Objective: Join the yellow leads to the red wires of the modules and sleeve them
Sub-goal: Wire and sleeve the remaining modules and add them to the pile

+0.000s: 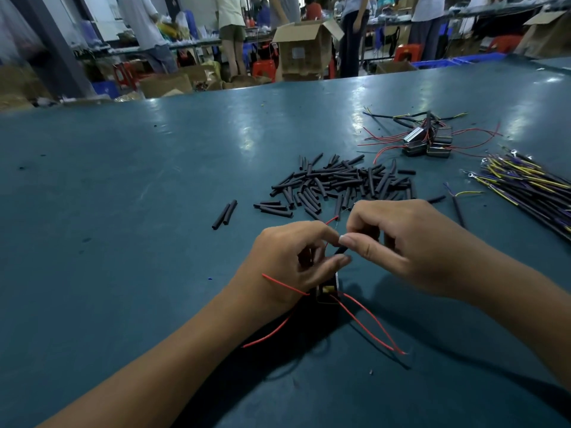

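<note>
My left hand and my right hand meet fingertip to fingertip above a small black module lying on the table. Between the fingertips sits a short black sleeve; both hands pinch it, and a red wire pokes up behind the left fingers. More red wires trail from the module toward me. A pile of black sleeves lies just beyond the hands. A bundle of yellow and purple leads lies at the right. Further modules with red wires are heaped behind.
The green table top stretches left and forward. Two loose sleeves lie left of the pile. One lone lead rests beside my right hand. Cardboard boxes, stools and standing people fill the background beyond the far table edge.
</note>
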Motion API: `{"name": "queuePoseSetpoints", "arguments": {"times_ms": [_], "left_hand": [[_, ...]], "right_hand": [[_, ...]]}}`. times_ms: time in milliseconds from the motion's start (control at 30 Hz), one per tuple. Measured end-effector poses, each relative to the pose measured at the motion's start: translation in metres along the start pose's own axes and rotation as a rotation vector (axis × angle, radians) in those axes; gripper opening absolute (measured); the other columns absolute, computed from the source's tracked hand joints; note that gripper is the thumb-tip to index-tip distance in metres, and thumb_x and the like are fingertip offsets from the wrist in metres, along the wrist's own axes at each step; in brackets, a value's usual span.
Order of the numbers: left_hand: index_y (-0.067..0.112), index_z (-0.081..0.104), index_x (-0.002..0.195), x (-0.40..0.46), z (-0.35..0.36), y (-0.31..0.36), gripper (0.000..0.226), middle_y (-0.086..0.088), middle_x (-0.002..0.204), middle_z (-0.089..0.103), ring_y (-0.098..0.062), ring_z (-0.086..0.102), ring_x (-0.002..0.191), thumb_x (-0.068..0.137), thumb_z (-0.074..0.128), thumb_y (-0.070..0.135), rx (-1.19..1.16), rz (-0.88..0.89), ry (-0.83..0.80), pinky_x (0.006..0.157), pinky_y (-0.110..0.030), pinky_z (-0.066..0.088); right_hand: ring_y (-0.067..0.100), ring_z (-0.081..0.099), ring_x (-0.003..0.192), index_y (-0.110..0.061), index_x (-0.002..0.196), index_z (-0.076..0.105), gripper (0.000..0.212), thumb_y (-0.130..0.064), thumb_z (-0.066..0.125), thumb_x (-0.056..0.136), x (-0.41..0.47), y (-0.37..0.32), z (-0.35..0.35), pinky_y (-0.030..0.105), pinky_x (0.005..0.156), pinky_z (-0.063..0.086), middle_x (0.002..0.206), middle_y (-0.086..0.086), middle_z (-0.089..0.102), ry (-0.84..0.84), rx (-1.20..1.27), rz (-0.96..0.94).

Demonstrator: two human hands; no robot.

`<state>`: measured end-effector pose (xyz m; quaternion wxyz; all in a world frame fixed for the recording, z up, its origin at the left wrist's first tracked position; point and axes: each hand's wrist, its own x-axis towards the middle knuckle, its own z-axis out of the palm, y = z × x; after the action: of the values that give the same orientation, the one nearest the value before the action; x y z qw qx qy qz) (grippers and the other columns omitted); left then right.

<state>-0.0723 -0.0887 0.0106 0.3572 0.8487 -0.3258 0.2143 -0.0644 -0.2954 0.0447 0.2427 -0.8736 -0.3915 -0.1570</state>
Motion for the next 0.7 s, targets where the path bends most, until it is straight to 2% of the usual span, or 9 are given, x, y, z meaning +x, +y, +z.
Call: {"name": "queuePoseSetpoints", "arguments": {"times_ms": [67,200,300,467,567,700], "left_hand": [[0.011,0.069,0.085,-0.0005,0.0015,0.0006,0.012,0.007,0.064,0.056,-0.007,0.049,0.056,0.087,0.077,0.019,-0.022,0.019,0.018,0.054,-0.028,0.045],[0.011,0.067,0.085,-0.0029,0.0029,-0.0022,0.012,0.005,0.063,0.062,-0.013,0.054,0.053,0.09,0.074,0.018,-0.058,0.002,-0.002,0.052,-0.028,0.045],[0.01,0.067,0.084,-0.002,0.0016,-0.0033,0.012,0.003,0.061,0.062,-0.012,0.052,0.052,0.09,0.074,0.018,-0.078,-0.002,-0.009,0.051,-0.022,0.042],[0.008,0.067,0.082,-0.0027,0.0026,-0.0031,0.013,0.004,0.062,0.057,-0.007,0.045,0.052,0.088,0.074,0.017,-0.094,-0.002,-0.065,0.052,-0.018,0.038],[0.01,0.071,0.081,-0.002,0.002,-0.0048,0.013,0.002,0.07,0.056,-0.007,0.047,0.06,0.084,0.078,0.021,-0.11,0.002,-0.068,0.056,-0.021,0.041],[0.023,0.074,0.08,-0.0015,0.0007,-0.0068,0.009,-0.001,0.079,0.048,-0.009,0.043,0.069,0.078,0.081,0.028,-0.282,-0.117,-0.077,0.062,-0.026,0.041]], "right_hand": [[0.005,0.043,0.064,-0.018,0.085,0.056,0.031,-0.043,0.045,0.097,0.0,-0.0026,-0.0001,0.015,0.062,0.036,0.071,-0.012,0.052,-0.011,0.004,-0.012],[-0.005,0.043,0.064,-0.021,0.087,0.055,0.02,-0.038,0.051,0.096,-0.0016,-0.0014,-0.003,0.014,0.063,0.034,0.072,-0.016,0.048,-0.064,-0.014,-0.017],[0.004,0.041,0.065,-0.022,0.089,0.054,0.012,-0.033,0.053,0.094,-0.0024,-0.0024,-0.0056,0.018,0.062,0.034,0.073,-0.016,0.047,-0.09,-0.048,-0.04],[0.011,0.037,0.061,-0.019,0.083,0.048,0.013,-0.03,0.046,0.091,-0.0023,-0.0071,-0.0056,0.025,0.058,0.033,0.071,-0.014,0.04,-0.062,-0.082,-0.102],[0.012,0.038,0.06,-0.017,0.081,0.048,0.014,-0.028,0.047,0.089,-0.0031,-0.0054,-0.0062,0.021,0.058,0.032,0.068,-0.012,0.043,-0.052,-0.042,-0.089],[0.01,0.04,0.062,-0.018,0.081,0.051,0.011,-0.024,0.053,0.089,-0.0031,-0.0018,-0.007,0.016,0.059,0.033,0.068,-0.013,0.045,-0.071,-0.009,-0.058]]}}
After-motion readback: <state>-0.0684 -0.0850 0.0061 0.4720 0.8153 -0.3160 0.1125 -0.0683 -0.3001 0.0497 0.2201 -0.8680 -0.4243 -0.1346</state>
